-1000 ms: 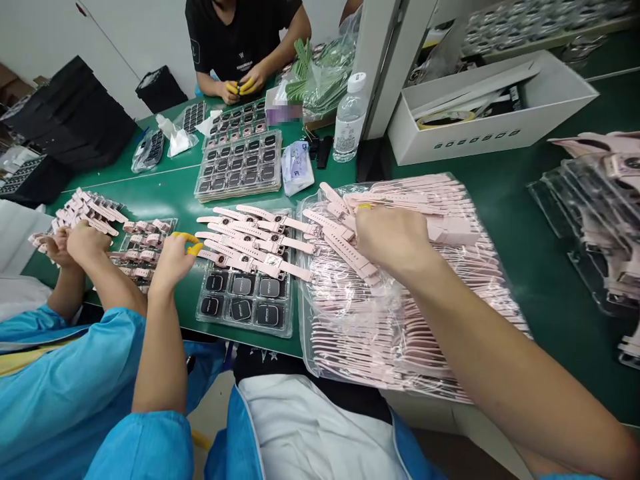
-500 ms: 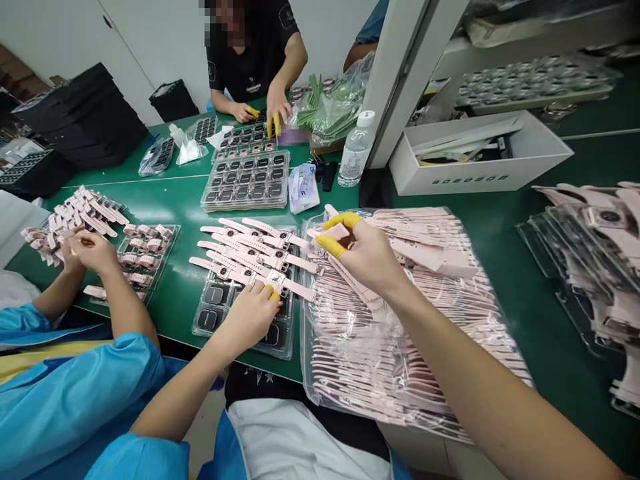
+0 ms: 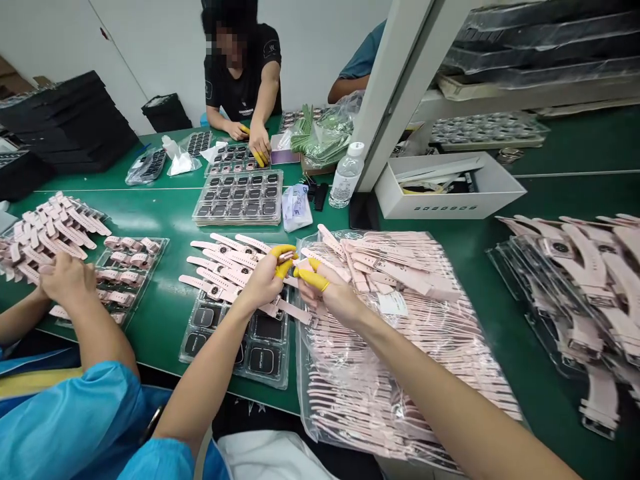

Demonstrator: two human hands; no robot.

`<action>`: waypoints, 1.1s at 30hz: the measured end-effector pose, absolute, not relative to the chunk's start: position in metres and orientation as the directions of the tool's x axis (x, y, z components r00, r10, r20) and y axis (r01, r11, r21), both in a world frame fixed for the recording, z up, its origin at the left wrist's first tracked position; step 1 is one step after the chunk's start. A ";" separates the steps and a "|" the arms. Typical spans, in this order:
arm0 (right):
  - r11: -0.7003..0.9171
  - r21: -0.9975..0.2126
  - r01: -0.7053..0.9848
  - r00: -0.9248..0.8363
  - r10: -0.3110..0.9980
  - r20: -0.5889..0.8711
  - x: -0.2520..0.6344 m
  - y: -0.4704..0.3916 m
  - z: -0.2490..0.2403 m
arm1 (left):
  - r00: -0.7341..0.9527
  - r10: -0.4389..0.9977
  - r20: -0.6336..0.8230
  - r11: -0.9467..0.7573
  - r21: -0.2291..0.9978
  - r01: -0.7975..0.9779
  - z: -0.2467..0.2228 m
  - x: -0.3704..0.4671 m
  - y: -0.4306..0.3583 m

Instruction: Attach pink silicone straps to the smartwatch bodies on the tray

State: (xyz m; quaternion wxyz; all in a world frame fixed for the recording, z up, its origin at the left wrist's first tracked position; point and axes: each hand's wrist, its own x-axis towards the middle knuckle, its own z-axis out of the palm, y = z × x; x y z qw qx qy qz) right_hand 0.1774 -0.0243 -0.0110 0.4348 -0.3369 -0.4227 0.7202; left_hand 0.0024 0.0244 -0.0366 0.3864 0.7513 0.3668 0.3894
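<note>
My left hand (image 3: pixel 267 279) and my right hand (image 3: pixel 333 291) meet between the watch tray and the bag, yellow covers on their fingertips. Both pinch at a short pink watch strap (image 3: pixel 302 265), partly hidden by the fingers. Beneath and left of my left hand, pink-strapped watches (image 3: pixel 215 291) lie in overlapping rows on a clear tray (image 3: pixel 284 373) with dark square inserts. Close under my right hand is a large clear bag (image 3: pixel 380 373) packed with pink straps. Several loose straps (image 3: pixel 395 270) lie on its upper part.
A co-worker's hands (image 3: pixel 70 283) handle pink watches at left; another person (image 3: pixel 243 73) works across the green table (image 3: pixel 150 220). A bottle (image 3: pixel 347 177) and white box (image 3: pixel 450 197) stand behind the bag. Stacked trays of watches (image 3: pixel 575 280) sit at right.
My left hand has lifted off the watches and moved up and right. My right hand has shifted slightly down and left with the strap, so both hands now meet. The view has shifted.
</note>
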 end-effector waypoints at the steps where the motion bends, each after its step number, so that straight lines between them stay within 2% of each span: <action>1: -0.270 -0.897 -0.349 -0.407 0.906 -0.115 0.175 -0.024 -0.013 | 0.461 0.824 0.329 -0.480 0.838 0.260 -0.040 0.002 0.022; 6: -0.266 -0.903 -0.337 -0.481 0.873 -0.078 0.174 -0.020 -0.018 | 0.538 0.745 0.394 -0.591 0.764 0.258 -0.037 -0.005 0.017; 18: -0.425 -0.800 -0.423 -0.486 0.852 -0.195 0.175 -0.014 -0.016 | 0.462 0.773 0.436 -0.599 0.740 0.305 -0.040 -0.002 0.013; 25: -0.445 -0.788 -0.425 -0.448 0.860 -0.244 0.178 -0.014 -0.017 | 0.558 0.751 0.354 -0.581 0.755 0.303 -0.033 -0.009 0.014; 29: -0.498 -0.768 -0.402 -0.439 0.841 -0.316 0.181 -0.016 -0.019 | 0.599 0.739 0.307 -0.611 0.679 0.406 -0.032 -0.008 0.014; 33: -0.527 -0.761 -0.378 -0.444 0.825 -0.351 0.184 -0.019 -0.020 | 0.640 0.718 0.274 -0.632 0.641 0.435 -0.030 -0.008 0.014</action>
